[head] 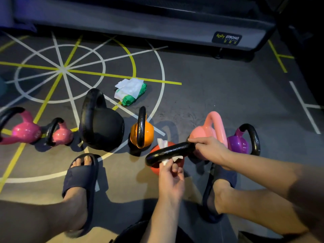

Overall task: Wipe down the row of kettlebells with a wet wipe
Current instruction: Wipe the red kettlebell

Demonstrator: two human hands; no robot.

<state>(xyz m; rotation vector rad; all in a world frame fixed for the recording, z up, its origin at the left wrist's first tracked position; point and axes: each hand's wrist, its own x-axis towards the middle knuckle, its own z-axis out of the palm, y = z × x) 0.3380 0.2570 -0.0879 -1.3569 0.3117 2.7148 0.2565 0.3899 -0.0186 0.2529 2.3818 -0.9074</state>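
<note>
Several kettlebells stand in a row on the gym floor: two magenta ones [26, 131] at the left, a big black one [102, 125], an orange one [142, 131], a red one [157, 169] with a black handle [169, 152], a light pink one [208, 130] and a purple one [239, 143]. My right hand [209, 149] grips the right end of the red kettlebell's handle. My left hand [171, 178] pinches a white wet wipe [165, 161] wrapped around that handle; part of the wipe sticks up behind it.
A green and white pack of wipes [130, 91] lies on the floor behind the row. My feet in dark slides [79, 174] sit either side of the red kettlebell. A grey padded bench base [157, 23] runs along the back. The floor carries painted lines.
</note>
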